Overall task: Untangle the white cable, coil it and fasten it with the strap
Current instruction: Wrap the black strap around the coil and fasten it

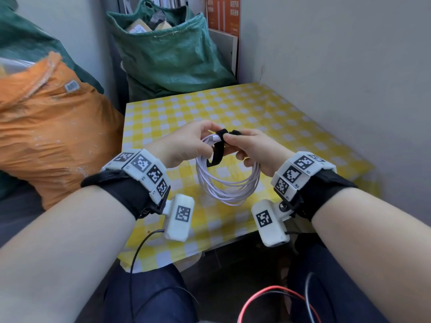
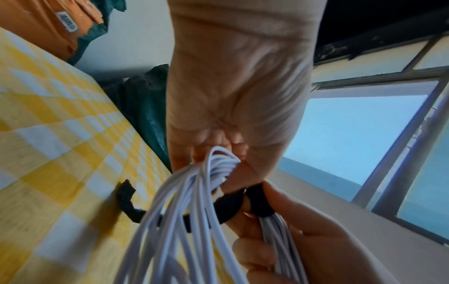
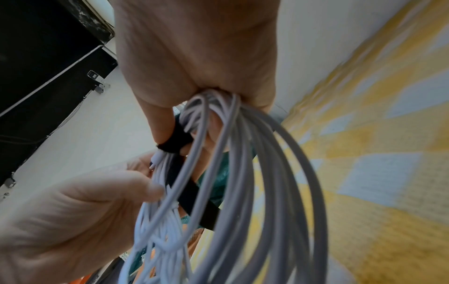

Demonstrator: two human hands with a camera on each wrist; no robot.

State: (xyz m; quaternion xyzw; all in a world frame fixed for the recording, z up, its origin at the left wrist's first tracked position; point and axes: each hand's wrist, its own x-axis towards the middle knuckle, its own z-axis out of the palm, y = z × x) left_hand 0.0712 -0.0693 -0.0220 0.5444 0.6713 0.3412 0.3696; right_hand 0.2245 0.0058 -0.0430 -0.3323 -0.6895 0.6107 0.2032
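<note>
Flanking checkered table (image 1: 268, 108), orange sack (image 1: 51, 136), green sack (image 1: 168, 59)

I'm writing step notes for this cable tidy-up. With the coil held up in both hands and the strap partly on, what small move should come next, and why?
Probably draw the loose tail of the black strap around the bundle and press it onto itself. The white cable already hangs coiled above the checked tablecloth, the left hand grips its top, and the right hand pinches the strap there, but one strap end dangles free.

Both forearms were bare. Each wrist wore a black strap (image 1: 123, 192) with a white block band (image 1: 142, 169) of black-and-white square markers, plus a white camera pod (image 1: 179, 216). Dark trousers (image 1: 149, 297) covered the legs.
</note>
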